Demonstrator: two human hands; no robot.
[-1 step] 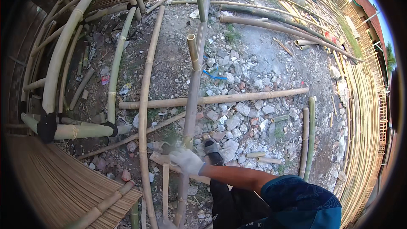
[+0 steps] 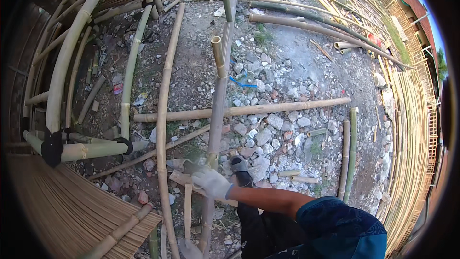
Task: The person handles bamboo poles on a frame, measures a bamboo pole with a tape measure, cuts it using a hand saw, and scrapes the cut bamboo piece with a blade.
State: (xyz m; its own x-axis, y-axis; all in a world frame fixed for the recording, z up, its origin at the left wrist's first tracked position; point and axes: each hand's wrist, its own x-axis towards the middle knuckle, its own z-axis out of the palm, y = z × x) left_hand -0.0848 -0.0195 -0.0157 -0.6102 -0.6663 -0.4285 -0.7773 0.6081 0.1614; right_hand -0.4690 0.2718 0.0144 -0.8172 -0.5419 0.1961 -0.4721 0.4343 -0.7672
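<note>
My right hand (image 2: 211, 183), in a whitish work glove, is over a long bamboo pole (image 2: 216, 124) that runs from the lower middle to the far edge. Its fingers look curled, but blur around them hides what they hold. At the bottom edge is part of my left hand (image 2: 190, 249), also gloved, beside a flat bamboo strip (image 2: 187, 213); its fingers are too blurred to read. Short upright bamboo pieces (image 2: 218, 57) rise from the long pole farther off. Just right of the pole is my shoe (image 2: 239, 164).
Another bamboo pole (image 2: 165, 115) lies to the left, and a crosswise pole (image 2: 287, 108) extends right over broken stones (image 2: 263, 136). A bamboo frame (image 2: 72, 57) and slatted panel (image 2: 67, 201) stand at left. Stacked bamboo strips (image 2: 412, 153) line the right side.
A little more of my left glove shows at the bottom edge. My right hand stays at the same spot on the pole, and the view has shifted slightly.
</note>
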